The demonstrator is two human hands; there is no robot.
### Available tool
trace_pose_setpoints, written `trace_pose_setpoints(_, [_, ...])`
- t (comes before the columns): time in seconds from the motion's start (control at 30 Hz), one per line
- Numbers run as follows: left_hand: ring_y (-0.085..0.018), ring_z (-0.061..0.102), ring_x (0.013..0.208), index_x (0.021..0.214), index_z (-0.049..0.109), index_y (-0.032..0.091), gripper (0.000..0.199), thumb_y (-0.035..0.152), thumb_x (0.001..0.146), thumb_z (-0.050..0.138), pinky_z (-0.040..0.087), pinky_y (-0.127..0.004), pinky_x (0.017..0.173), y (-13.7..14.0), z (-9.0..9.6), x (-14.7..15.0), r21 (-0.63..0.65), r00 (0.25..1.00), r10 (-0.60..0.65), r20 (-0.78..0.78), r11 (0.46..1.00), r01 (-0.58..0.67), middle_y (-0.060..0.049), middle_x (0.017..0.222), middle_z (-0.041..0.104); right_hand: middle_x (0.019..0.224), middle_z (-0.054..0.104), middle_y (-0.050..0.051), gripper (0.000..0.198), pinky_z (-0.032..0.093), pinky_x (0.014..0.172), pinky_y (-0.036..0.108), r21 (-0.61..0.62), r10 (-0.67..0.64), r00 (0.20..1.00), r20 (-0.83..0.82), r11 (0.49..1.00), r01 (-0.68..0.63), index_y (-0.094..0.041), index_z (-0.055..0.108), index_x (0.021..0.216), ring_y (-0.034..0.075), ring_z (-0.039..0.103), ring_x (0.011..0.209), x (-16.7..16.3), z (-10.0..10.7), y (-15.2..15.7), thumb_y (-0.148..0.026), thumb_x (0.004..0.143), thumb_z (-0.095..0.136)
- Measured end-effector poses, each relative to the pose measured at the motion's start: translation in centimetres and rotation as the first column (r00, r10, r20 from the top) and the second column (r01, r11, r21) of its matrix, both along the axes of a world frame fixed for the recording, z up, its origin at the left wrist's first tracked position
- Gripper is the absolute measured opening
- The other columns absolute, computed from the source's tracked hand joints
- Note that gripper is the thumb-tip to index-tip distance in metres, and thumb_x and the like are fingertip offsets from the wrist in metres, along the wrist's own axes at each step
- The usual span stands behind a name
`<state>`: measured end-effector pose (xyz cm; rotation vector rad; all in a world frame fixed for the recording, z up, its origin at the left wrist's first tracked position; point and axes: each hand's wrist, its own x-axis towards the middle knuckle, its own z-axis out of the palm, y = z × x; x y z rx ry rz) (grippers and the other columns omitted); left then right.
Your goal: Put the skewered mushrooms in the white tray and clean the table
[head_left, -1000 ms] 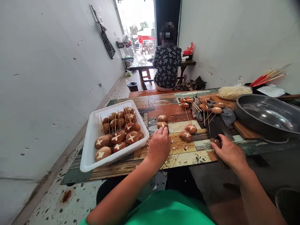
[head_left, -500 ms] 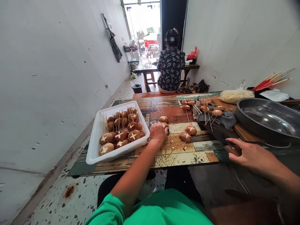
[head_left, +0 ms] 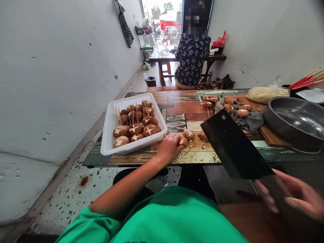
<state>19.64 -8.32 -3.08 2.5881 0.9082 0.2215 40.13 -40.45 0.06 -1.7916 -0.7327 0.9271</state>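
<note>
We now raise the cleaver [head_left: 235,148] off the counter [head_left: 191,108], right grip [head_left: 296,195] clasping it, so it seems free to use; our left hand [head_left: 167,149] touches a mushroom [head_left: 183,140] at the tray's [head_left: 108,130] four o'clock, grasp unclear.

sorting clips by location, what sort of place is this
Probably the preparation area of a small eatery or food shop: there's a white tray of mushrooms with crosses cut in them, a cleaver in the right hand, and a wide metal pan.
</note>
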Motion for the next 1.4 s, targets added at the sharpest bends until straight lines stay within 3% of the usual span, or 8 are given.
trace_pose_setpoints(0.07, [-0.029,0.059,0.126,0.126,0.063,0.009,0.039,0.021,0.090,0.070,0.044,-0.040,0.112,0.3,0.0,-0.7,-0.016,0.999,-0.035,0.014,0.999,0.035,-0.014,0.135,0.066,0.066,0.052,0.004,0.053,0.042,0.051,0.032,0.092,0.102,0.946,-0.308,0.993,-0.077,-0.022,0.059,0.078,0.015,0.050,0.054,-2.4,-0.8,3.7,-0.070,0.068,0.076])
trace_pose_setpoints(0.1, [-0.028,0.060,0.125,0.125,0.064,0.010,0.037,0.019,0.090,0.069,0.045,-0.040,0.112,0.4,-0.1,-1.0,-0.026,0.999,-0.032,0.025,0.999,0.033,-0.014,0.135,0.066,0.065,0.050,0.001,0.051,0.042,0.049,0.030,0.098,0.128,0.917,-0.377,0.990,-0.098,-0.021,0.054,0.076,0.013,0.048,0.051,-3.5,-1.2,5.4,-0.066,0.068,0.078])
trace_pose_setpoints(0.27, [-0.026,0.063,0.121,0.115,0.069,0.014,0.025,0.017,0.090,0.068,0.048,-0.040,0.110,0.4,-1.5,-2.2,-0.049,0.992,0.071,0.108,0.997,-0.066,-0.012,0.130,0.069,0.062,0.049,-0.004,0.063,0.042,0.042,0.024,-0.045,0.115,0.952,-0.282,0.990,-0.133,-0.021,0.040,0.076,0.009,0.047,0.042,-5.7,-1.7,9.9,-0.080,0.079,0.061])
trace_pose_setpoints(0.4, [-0.024,0.063,0.121,0.122,0.068,0.016,0.030,0.017,0.092,0.064,0.049,-0.040,0.110,-0.3,-3.6,-2.7,0.001,0.957,0.113,0.267,0.993,-0.118,-0.010,0.129,0.070,0.059,0.050,-0.006,0.069,0.043,0.039,0.024,-0.158,0.145,0.965,-0.217,0.971,-0.182,-0.021,0.042,0.078,0.009,0.047,0.039,-4.4,-1.2,10.0,-0.087,0.071,0.061])
trace_pose_setpoints(0.53, [-0.025,0.064,0.116,0.123,0.068,0.012,0.030,0.017,0.095,0.058,0.051,-0.042,0.107,-0.5,-4.6,-2.8,0.094,0.941,0.038,0.337,0.993,-0.074,-0.012,0.126,0.071,0.061,0.052,-0.006,0.069,0.043,0.038,0.024,-0.223,0.176,0.954,-0.245,0.947,-0.232,-0.022,0.040,0.078,0.009,0.047,0.038,-3.4,-1.2,9.7,-0.087,0.072,0.060])
trace_pose_setpoints(0.9, [-0.025,0.064,0.116,0.127,0.067,0.011,0.033,0.018,0.098,0.052,0.053,-0.042,0.106,-0.2,-5.0,-3.0,0.118,0.921,-0.015,0.390,0.992,-0.034,-0.010,0.129,0.071,0.061,0.052,-0.007,0.065,0.041,0.036,0.023,-0.258,0.195,0.958,-0.212,0.934,-0.247,-0.022,0.042,0.084,0.008,0.046,0.037,-2.0,-1.7,9.6,-0.085,0.078,0.056])
trace_pose_setpoints(1.4, [-0.024,0.069,0.107,0.120,0.072,0.008,0.032,0.020,0.101,0.049,0.057,-0.039,0.097,0.1,-4.9,-3.0,0.209,0.891,-0.088,0.446,0.978,-0.009,-0.010,0.122,0.074,0.061,0.052,-0.005,0.064,0.038,0.034,0.021,-0.273,0.268,0.941,-0.205,0.908,-0.318,-0.021,0.040,0.078,0.007,0.045,0.038,0.3,-1.3,9.7,-0.083,0.080,0.058])
